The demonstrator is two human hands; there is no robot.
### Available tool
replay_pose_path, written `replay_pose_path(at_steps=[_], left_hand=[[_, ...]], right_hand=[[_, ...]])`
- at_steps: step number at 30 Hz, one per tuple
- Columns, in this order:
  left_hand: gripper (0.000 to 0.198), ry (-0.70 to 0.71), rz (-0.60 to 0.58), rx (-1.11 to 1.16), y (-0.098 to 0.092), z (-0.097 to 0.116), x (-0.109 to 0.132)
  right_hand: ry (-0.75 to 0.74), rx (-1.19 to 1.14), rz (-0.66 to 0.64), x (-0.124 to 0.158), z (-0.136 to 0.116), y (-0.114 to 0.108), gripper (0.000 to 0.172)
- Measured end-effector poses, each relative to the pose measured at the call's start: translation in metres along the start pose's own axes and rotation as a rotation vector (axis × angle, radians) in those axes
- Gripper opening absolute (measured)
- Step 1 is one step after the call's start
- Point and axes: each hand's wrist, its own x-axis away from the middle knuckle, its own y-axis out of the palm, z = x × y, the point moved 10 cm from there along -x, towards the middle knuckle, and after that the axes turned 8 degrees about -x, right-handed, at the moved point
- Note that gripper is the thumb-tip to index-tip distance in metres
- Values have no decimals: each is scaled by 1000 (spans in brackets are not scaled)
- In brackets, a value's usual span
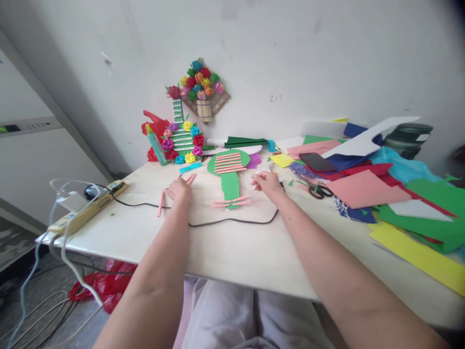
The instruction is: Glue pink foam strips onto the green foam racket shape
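A green paper cut-out (229,177) shaped like a racket lies on the white table (236,247), with pink paper strips across its head and foot. My left hand (178,189) rests to its left, fingers curled on pink strips (190,179); another pink strip (160,204) lies beside it. My right hand (267,182) sits to the right of the cut-out, fingers curled together in a pinch on something small I cannot make out.
Black scissors (319,191), a dark phone (317,162) and a heap of coloured paper sheets (410,203) fill the right side. A finished flower craft (181,138) and glue bottle (156,144) stand behind. A power strip (87,206) with a black cable (232,222) lies left.
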Motion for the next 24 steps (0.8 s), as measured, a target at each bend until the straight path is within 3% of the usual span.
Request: replay_pose_path(at_steps=[4,8,10,12,14,16,19,24], left_hand=[[20,1,73,24,-9,-1,2],[31,113,68,426,-21,21,11],[38,186,-110,799,-16,46,22],[37,323,-412,1130,-10,87,45],[33,474,-724,1285,-8,126,78],[29,545,-937,1324,-7,151,106],[25,562,-1073,1300,-5,167,131],[22,538,-1112,1229,-2,172,146]], right_hand=[[2,0,8,1,-1,0,13],[-1,-23,13,2,-3,0,14],[7,-81,9,2,-4,2,15],[26,-187,-25,4,-7,7,16],[64,-320,-110,7,-10,17,22],[113,-435,-159,9,-11,24,28],[129,-529,-127,9,-12,22,29],[85,-562,-101,7,-15,18,27]])
